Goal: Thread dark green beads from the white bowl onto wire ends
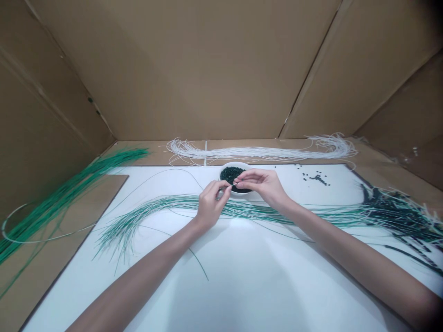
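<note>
My left hand (211, 203) is closed in a pinch on a thin cord (233, 185), whose pale end shows between the fingertips of both hands. Facing it, my right hand (261, 184) also pinches, with its fingertips at that end; whatever lies in them is too small to make out. Just beneath both hands stands a white bowl (246, 165) full of small dark green beads (230, 174). From my left hand a thin line curves away to the left. A long bundle of green and white cords (173, 203) passes under my wrists.
Dark strung strands (398, 212) lie heaped at the right. Loose dark beads (318, 179) are scattered on the white board (242, 276). White cords (256, 152) stretch along the back, green cords (69, 193) along the left. Cardboard walls (207, 69) enclose the table.
</note>
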`<state>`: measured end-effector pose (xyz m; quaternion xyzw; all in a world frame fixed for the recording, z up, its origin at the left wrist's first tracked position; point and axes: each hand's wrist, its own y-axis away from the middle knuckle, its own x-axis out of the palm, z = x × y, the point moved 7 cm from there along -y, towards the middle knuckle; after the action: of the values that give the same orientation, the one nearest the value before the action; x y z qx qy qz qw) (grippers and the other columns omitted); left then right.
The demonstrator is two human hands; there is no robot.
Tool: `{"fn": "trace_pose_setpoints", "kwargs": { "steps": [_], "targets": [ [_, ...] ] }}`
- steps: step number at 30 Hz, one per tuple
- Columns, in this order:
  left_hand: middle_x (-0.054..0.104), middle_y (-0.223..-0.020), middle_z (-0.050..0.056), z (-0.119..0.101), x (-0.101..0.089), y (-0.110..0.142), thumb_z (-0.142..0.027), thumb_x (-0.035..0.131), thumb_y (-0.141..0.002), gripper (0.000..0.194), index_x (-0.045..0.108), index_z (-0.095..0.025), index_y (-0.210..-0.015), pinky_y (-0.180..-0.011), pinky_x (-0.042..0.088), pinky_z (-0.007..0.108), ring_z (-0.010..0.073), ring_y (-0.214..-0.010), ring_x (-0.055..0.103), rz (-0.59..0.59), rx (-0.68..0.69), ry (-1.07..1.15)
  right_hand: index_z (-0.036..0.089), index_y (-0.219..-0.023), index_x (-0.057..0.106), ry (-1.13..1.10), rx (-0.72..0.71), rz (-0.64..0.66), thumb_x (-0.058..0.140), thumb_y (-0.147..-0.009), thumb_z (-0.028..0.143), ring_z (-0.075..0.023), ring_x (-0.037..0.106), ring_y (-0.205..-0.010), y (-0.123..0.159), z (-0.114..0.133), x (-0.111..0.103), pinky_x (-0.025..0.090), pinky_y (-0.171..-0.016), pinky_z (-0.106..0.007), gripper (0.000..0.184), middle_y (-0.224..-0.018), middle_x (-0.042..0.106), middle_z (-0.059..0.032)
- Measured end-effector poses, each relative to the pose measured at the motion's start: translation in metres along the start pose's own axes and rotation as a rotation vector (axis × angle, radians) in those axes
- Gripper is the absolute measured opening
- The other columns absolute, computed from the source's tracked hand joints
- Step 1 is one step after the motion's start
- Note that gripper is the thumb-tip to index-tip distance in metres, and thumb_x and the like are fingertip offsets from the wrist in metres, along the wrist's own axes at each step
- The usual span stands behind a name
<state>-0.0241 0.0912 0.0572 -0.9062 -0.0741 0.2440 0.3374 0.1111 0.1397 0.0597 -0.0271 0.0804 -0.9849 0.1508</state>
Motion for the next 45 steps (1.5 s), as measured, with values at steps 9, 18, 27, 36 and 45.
{"fn": "trace_pose_setpoints", "kwargs": {
  "steps": [9,18,27,36,45],
  "targets": [
    [0.055,-0.071,0.0,0.0005,0.0,-0.0001,-0.022,0.048,-0.081,0.009,0.055,-0.017,-0.082,-0.057,0.036,0.019,0.0081,-0.059,0.044,0.0,-0.007,-0.007,0.016,-0.069,0.066,-0.002,-0.01,0.01,0.074,-0.052,0.023,-0.0182,0.065,-0.071,0.0002,0.0006,0.0004,0.052,-0.076,-0.036,0.02,-0.071,0.068,-0.0029],
    [0.055,-0.07,0.0,0.0019,-0.0004,0.0003,-0.022,0.048,-0.081,0.009,0.055,-0.017,-0.081,-0.058,0.036,0.02,0.0085,-0.06,0.045,-0.002,-0.017,-0.023,0.016,-0.068,0.065,0.005,0.018,0.038,0.074,-0.051,0.023,-0.0197,0.065,-0.073,0.0015,0.0015,0.0029,0.052,-0.076,-0.037,0.021,-0.07,0.068,-0.0037],
    [0.055,-0.071,0.001,0.0025,0.0011,0.001,-0.022,0.047,-0.081,0.009,0.055,-0.017,-0.082,-0.058,0.037,0.021,0.0093,-0.06,0.046,0.012,0.006,-0.026,0.016,-0.067,0.065,-0.002,0.019,0.022,0.074,-0.051,0.023,-0.0185,0.065,-0.07,0.0019,0.003,0.0032,0.053,-0.073,-0.036,0.019,-0.069,0.068,-0.003],
    [0.055,-0.07,0.001,0.0016,0.001,0.0011,-0.023,0.047,-0.081,0.01,0.055,-0.017,-0.081,-0.057,0.037,0.021,0.0091,-0.06,0.046,0.009,-0.003,-0.013,0.016,-0.067,0.065,0.01,-0.026,0.004,0.074,-0.052,0.025,-0.0181,0.065,-0.069,0.0032,0.0041,0.0028,0.054,-0.071,-0.035,0.019,-0.069,0.067,-0.0027],
    [0.056,-0.071,0.001,0.0039,-0.0004,0.0002,-0.023,0.048,-0.081,0.009,0.055,-0.017,-0.082,-0.056,0.036,0.02,0.0086,-0.059,0.044,0.001,-0.05,0.002,0.016,-0.069,0.065,0.019,-0.031,0.026,0.073,-0.054,0.025,-0.0182,0.065,-0.071,0.0024,0.0018,0.0034,0.053,-0.075,-0.035,0.02,-0.071,0.067,-0.0028]
  ]
}}
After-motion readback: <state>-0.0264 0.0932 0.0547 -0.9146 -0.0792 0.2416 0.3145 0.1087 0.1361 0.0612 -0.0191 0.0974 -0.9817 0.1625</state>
